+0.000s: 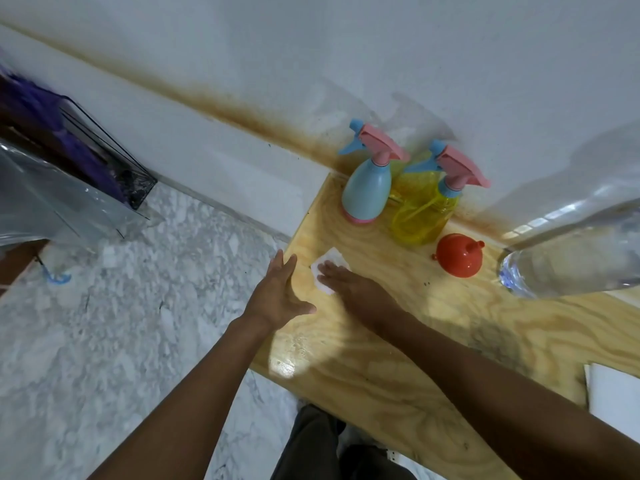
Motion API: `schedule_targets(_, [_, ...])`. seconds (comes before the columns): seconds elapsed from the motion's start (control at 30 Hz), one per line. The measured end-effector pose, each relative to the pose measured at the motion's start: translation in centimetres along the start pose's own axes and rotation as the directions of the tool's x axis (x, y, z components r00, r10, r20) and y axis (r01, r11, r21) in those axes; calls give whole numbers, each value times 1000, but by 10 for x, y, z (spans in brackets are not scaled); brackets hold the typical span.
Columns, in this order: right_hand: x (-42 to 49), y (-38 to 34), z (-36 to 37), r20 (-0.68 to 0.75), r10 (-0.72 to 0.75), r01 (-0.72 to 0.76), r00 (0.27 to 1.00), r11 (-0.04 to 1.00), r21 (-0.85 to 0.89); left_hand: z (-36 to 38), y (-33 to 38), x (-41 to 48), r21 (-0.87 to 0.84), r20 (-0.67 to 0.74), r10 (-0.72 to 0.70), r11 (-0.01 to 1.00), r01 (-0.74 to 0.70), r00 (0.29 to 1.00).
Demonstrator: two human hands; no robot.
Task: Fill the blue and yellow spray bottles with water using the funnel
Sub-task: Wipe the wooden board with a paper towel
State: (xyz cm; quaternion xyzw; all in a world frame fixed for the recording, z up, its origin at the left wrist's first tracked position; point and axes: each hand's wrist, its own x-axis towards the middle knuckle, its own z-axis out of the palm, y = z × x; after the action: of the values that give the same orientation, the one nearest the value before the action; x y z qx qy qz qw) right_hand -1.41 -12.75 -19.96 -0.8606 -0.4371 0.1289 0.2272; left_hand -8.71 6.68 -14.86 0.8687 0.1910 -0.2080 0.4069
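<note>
A pale plywood table [398, 341] stands against a white wall, its far edge stained brown. At the back left corner a blue bottle [367, 188] stands upright, with a yellow bottle [422, 216] just beside it on the right; both wear pink trigger heads. Near the yellow one a red funnel [459, 256] sits with its spout toward the wall. A big clear bottle [571, 251] lies on its side further right. A white tissue [329, 263] lies near the left edge under the flat right hand [349, 282]. A white sheet [613, 400] rests at the right.
</note>
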Motion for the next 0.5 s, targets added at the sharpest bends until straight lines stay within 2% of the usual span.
schedule_targets(0.07, [-3,4,-15,-56,53,-52,997,998,21,0,0,0,-11,2,-6,1000,6,1000])
schedule_targets(0.13, [3,10,-25,-98,201,-198,975,979,49,1,0,0,-17,0,-12,1000,12,1000])
schedule_targets(0.2, [21,15,-29,-128,370,-364,920,929,70,1,0,0,-22,-2,-16,1000,16,1000])
schedule_targets(0.27, [40,12,-24,-146,418,-404,896,907,117,0,1,0,-33,-2,-17,999,17,1000])
schedule_targets(0.37, [51,-2,-9,-72,350,-343,934,934,97,1,1,0,-51,-9,-18,999,17,1000])
schedule_targets(0.5, [37,-22,8,-85,96,-88,992,992,93,1,1,0,-36,-20,-20,999,20,1000])
